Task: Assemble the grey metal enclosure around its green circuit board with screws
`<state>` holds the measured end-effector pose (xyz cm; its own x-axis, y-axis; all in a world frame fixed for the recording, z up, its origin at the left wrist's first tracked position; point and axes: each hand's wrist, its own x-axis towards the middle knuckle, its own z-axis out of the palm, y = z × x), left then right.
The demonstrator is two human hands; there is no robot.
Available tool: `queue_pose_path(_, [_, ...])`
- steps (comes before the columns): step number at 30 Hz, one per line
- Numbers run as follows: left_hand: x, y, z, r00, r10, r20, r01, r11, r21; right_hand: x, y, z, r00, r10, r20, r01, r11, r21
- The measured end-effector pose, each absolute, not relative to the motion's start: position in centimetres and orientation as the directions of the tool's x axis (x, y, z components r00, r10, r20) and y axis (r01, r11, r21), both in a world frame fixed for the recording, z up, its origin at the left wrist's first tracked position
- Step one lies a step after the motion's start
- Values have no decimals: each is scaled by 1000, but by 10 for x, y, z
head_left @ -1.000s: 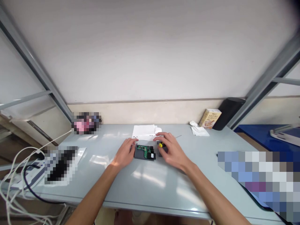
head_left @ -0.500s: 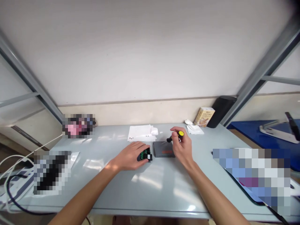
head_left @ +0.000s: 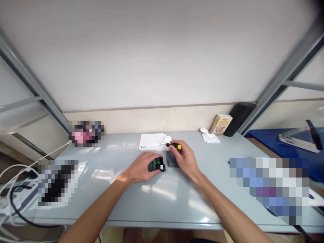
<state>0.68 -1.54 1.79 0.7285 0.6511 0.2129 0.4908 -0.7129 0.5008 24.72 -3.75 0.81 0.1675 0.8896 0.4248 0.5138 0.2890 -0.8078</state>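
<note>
My left hand [head_left: 142,167] is closed around a small black device with an exposed green circuit board [head_left: 155,165], resting on the table. My right hand [head_left: 186,158] grips a screwdriver [head_left: 174,145] with a black and yellow handle. Its thin shaft points left over a sheet of white paper [head_left: 150,139], the tip close to a tiny dark screw; whether they touch I cannot tell. A few more small dark screws [head_left: 143,147] lie at the paper's lower left. Beneath my right hand sits a dark grey flat box [head_left: 171,160], partly covered by the hand.
A crumpled white tissue [head_left: 167,138] lies at the paper's right edge. More tissues [head_left: 211,138], a food carton [head_left: 221,125] and a black cylinder [head_left: 239,118] stand at the back right. Blurred-out items occupy both sides. White and black cables [head_left: 15,206] hang at the left edge.
My right hand has moved left with the screwdriver, from above the grey box to the white paper. My left hand keeps its hold on the circuit-board device.
</note>
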Motion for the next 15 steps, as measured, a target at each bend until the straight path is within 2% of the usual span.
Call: queue_pose_path(15, [12,-20,17,689,690,222,503,-676,539,248,-41,13,167,885,434,440,327,-837])
